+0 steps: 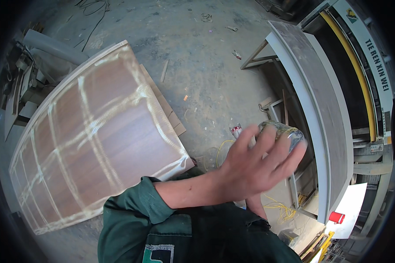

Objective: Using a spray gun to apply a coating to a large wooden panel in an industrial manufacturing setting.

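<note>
Here, left hand: right of centre in the frame, its back toward the view, blurred; the fingers are spread and bent over the bundle, seemingly gripping it, though how tightly I cannot tell.
Bundle: right of centre, under the left fingertips; rounded, shiny, dark with yellowish patches, too blurred to name more closely. A smooth skin could slip, so evenly spaced fingers would likely hold it best.
Right hand: hidden behind the left, with only a piece of forearm showing below; whether its fingers grip anything cannot be told. Support from beneath would probably steady the bundle.
Red-and-white thing: just left of the fingers in the frame; whether it joins the bundle or lies beyond it is unclear, so worth checking when shifting the grip.
Board: fills the left of the frame, brown, crossed by pale streaks. They may be tacky; better to hold bundle and cuff clear.
Green sleeve: overlaps the board's lower edge in view; contact cannot be told, so a raised elbow seems prudent.
Yellow cord: lower right, coiled loosely on the floor; feet are best placed clear of it.
</note>
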`<state>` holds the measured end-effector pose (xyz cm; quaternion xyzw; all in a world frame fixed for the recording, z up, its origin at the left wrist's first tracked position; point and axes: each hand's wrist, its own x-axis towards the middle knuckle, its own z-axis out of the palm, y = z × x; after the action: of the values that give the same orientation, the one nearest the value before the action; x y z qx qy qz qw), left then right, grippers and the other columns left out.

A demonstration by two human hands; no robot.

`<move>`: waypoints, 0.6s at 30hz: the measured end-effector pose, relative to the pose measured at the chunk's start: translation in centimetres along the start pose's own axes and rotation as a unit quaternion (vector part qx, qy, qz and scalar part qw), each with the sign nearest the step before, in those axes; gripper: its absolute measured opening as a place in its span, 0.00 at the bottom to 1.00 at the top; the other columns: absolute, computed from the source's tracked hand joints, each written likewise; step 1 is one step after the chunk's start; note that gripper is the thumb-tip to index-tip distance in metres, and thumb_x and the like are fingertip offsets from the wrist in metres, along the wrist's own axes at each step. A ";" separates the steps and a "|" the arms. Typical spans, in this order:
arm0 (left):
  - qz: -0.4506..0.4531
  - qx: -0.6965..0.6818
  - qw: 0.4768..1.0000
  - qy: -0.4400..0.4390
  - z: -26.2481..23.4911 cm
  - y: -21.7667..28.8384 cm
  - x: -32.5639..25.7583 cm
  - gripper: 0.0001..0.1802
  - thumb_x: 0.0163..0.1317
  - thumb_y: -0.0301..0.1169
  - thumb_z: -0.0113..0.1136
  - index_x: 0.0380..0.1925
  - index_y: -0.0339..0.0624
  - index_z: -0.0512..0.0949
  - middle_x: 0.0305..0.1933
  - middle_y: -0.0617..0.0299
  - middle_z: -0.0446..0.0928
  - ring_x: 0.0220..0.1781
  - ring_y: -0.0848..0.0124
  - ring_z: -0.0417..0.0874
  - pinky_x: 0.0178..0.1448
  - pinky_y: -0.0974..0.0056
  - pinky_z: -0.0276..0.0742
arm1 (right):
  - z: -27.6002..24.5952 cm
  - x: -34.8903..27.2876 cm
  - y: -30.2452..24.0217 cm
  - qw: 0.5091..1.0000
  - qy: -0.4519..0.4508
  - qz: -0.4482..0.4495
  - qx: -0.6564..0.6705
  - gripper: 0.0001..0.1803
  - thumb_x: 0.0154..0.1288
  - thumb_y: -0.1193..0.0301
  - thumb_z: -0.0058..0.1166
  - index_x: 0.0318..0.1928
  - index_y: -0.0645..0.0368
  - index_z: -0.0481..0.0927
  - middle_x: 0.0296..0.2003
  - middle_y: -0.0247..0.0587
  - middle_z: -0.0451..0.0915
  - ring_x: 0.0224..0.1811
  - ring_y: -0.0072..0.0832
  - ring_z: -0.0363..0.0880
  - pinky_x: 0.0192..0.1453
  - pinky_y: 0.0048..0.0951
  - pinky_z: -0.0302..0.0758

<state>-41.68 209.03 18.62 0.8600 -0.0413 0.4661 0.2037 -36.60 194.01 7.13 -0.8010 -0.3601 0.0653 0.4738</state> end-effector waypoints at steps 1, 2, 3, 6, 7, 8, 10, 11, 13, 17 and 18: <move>-0.021 0.000 0.999 -0.024 -0.6 -0.6 1.0 0.46 0.50 0.47 0.72 0.68 0.34 0.73 0.64 0.40 0.75 0.62 0.47 0.78 0.60 0.46 0.74 | 0.1 0.2 -0.3 1.000 0.000 -0.001 -0.007 0.25 0.71 0.73 0.64 0.65 0.60 0.72 0.56 0.41 0.81 0.58 0.31 0.80 0.60 0.35 0.77; -0.064 -0.034 0.994 -0.080 0.1 -1.0 1.0 0.64 0.37 0.47 0.77 0.76 0.31 0.61 0.70 0.30 0.66 0.69 0.38 0.71 0.61 0.36 0.69 | 0.2 0.5 -0.6 1.000 0.000 -0.002 -0.013 0.25 0.70 0.74 0.64 0.64 0.61 0.72 0.55 0.41 0.81 0.57 0.31 0.80 0.59 0.35 0.77; -0.081 -0.039 0.993 -0.077 1.4 -1.3 0.8 0.63 0.37 0.44 0.78 0.76 0.31 0.61 0.69 0.31 0.67 0.67 0.40 0.73 0.61 0.37 0.70 | 0.3 0.8 -0.9 1.000 0.000 -0.002 -0.020 0.25 0.70 0.74 0.65 0.64 0.61 0.73 0.55 0.41 0.81 0.56 0.30 0.80 0.59 0.36 0.77; -0.143 -0.113 0.977 -0.111 3.0 -2.0 0.1 0.54 0.37 0.36 0.77 0.70 0.32 0.68 0.64 0.41 0.75 0.58 0.52 0.81 0.54 0.45 0.78 | 0.6 1.4 -1.5 0.999 -0.003 -0.003 -0.036 0.23 0.69 0.75 0.67 0.61 0.62 0.74 0.54 0.41 0.81 0.54 0.30 0.81 0.57 0.36 0.78; -0.135 -0.134 0.978 -0.085 2.9 -2.0 0.2 0.50 0.37 0.35 0.77 0.66 0.32 0.71 0.59 0.46 0.77 0.52 0.55 0.83 0.48 0.48 0.80 | 0.4 1.4 -1.8 0.999 0.003 -0.001 -0.044 0.23 0.68 0.75 0.67 0.60 0.62 0.74 0.53 0.41 0.82 0.54 0.29 0.81 0.56 0.36 0.78; -0.126 -0.157 0.978 -0.058 2.8 -2.0 0.4 0.46 0.37 0.34 0.77 0.61 0.32 0.73 0.54 0.51 0.80 0.46 0.59 0.84 0.42 0.51 0.83 | 0.1 1.3 -2.2 0.999 0.009 0.002 -0.053 0.23 0.68 0.75 0.68 0.60 0.62 0.75 0.53 0.41 0.82 0.53 0.29 0.81 0.56 0.36 0.78; -0.128 -0.159 0.978 -0.036 2.5 -2.3 0.8 0.42 0.37 0.34 0.76 0.57 0.34 0.75 0.50 0.53 0.82 0.43 0.58 0.85 0.38 0.52 0.83 | 0.1 0.9 -2.4 0.998 0.012 0.003 -0.060 0.22 0.67 0.75 0.68 0.59 0.62 0.75 0.52 0.41 0.82 0.52 0.29 0.81 0.55 0.36 0.78; -0.133 -0.159 0.978 -0.013 2.2 -2.5 1.1 0.38 0.37 0.33 0.76 0.53 0.36 0.77 0.45 0.54 0.84 0.40 0.58 0.87 0.34 0.52 0.83 | 0.3 0.8 -1.6 0.999 0.021 -0.002 0.046 0.21 0.68 0.76 0.68 0.58 0.63 0.76 0.50 0.39 0.83 0.49 0.29 0.82 0.52 0.35 0.79; -0.156 -0.179 0.971 -0.012 1.6 -3.0 1.6 0.36 0.37 0.34 0.76 0.52 0.38 0.77 0.42 0.53 0.85 0.38 0.55 0.87 0.35 0.52 0.83 | 0.2 0.4 -1.1 0.988 0.027 -0.009 0.153 0.20 0.68 0.77 0.68 0.57 0.64 0.78 0.47 0.38 0.84 0.47 0.29 0.83 0.50 0.35 0.79; -0.209 -0.236 0.949 -0.028 0.5 -3.6 3.0 0.31 0.38 0.35 0.77 0.46 0.41 0.78 0.38 0.52 0.86 0.35 0.51 0.89 0.37 0.50 0.85 | 0.1 0.7 -1.8 0.995 0.032 -0.029 0.088 0.11 0.68 0.78 0.65 0.49 0.63 0.81 0.34 0.35 0.84 0.34 0.25 0.81 0.40 0.31 0.76; -0.214 -0.245 0.945 -0.030 0.4 -3.6 3.2 0.30 0.39 0.35 0.77 0.45 0.41 0.78 0.38 0.52 0.86 0.34 0.51 0.89 0.37 0.50 0.85 | 0.3 0.8 -2.1 0.996 0.052 -0.050 0.047 0.09 0.68 0.78 0.66 0.46 0.62 0.81 0.31 0.34 0.83 0.31 0.24 0.80 0.38 0.29 0.75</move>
<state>-38.65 212.58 19.95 0.7854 0.0246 0.3612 0.5020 -37.19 195.31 8.84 -0.7607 -0.3715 0.0166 0.5320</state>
